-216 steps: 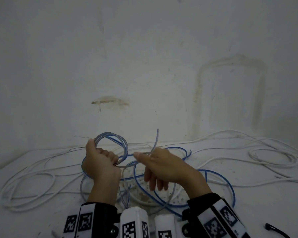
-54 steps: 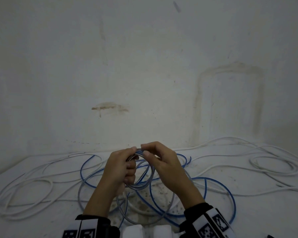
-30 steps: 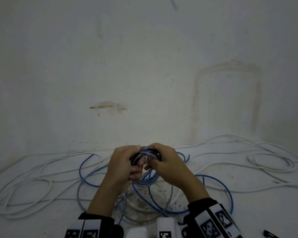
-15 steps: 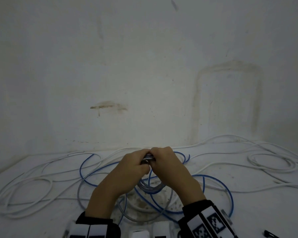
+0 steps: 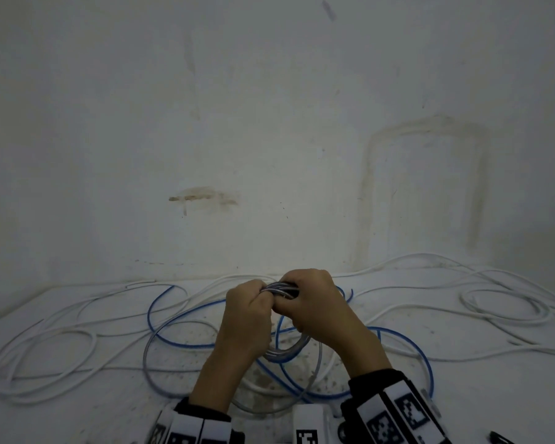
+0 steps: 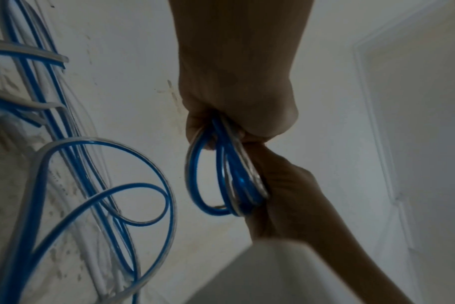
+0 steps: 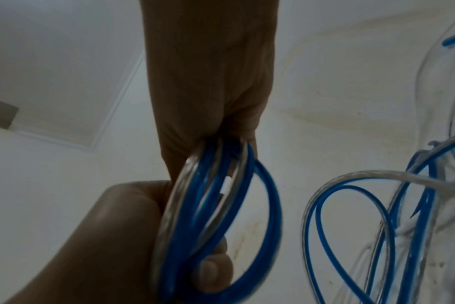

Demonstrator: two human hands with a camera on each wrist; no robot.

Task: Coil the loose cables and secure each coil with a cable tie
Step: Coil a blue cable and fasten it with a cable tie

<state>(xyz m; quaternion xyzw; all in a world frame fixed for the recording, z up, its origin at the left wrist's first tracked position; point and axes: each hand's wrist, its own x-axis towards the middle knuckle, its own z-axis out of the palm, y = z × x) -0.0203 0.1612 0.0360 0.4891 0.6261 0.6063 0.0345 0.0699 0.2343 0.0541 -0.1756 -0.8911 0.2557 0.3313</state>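
A small coil of blue cable in a clear sheath (image 5: 280, 289) is held just above the white table (image 5: 77, 411), near the wall. My left hand (image 5: 253, 299) grips its left side in a fist. My right hand (image 5: 297, 302) grips the right side, knuckles touching the left hand. The coil's lower loop (image 5: 289, 352) hangs below both hands. In the left wrist view the left hand (image 6: 237, 115) clamps the coil (image 6: 221, 174) with the right hand (image 6: 286, 195) against it. The right wrist view shows the right hand (image 7: 221, 127) on the coil (image 7: 210, 205) and the left hand (image 7: 122, 236) wrapped round several turns.
The rest of the blue cable (image 5: 180, 342) lies in loose loops on the table under my hands. White cables (image 5: 45, 347) sprawl at the left, and a white loop (image 5: 503, 310) lies at the right. A small black item (image 5: 500, 439) sits at the near right edge. A stained wall (image 5: 269, 155) stands close behind.
The wide coil that my left hand held up has been squeezed into a tight small bundle. Both hands have closed together on it and lowered slightly.
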